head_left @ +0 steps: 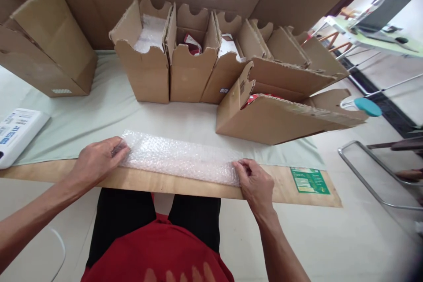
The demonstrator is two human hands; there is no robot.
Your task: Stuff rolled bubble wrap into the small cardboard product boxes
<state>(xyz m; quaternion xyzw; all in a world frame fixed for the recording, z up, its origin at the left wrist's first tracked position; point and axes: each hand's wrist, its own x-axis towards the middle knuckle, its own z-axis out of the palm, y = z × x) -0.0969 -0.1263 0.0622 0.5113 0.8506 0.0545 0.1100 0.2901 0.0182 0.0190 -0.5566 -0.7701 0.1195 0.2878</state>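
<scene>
A long strip of clear bubble wrap (180, 156) lies across the near edge of the table, partly over the cloth and partly over bare wood. My left hand (101, 158) pinches its left end between thumb and fingers. At the opposite end, my right hand (256, 183) is closed on the right corner. The strip looks flat and stretched out between both hands. Just beyond it stands an open cardboard box (280, 112) with something red inside, to the right.
Behind are upright cardboard bins: one holds bubble wrap sheets (150, 33), another a red item (192, 45). A larger carton (56, 48) stands left, above a white device (21, 134). A green printed card (309, 180) lies by the right table edge. A metal-framed chair (357, 172) is further right.
</scene>
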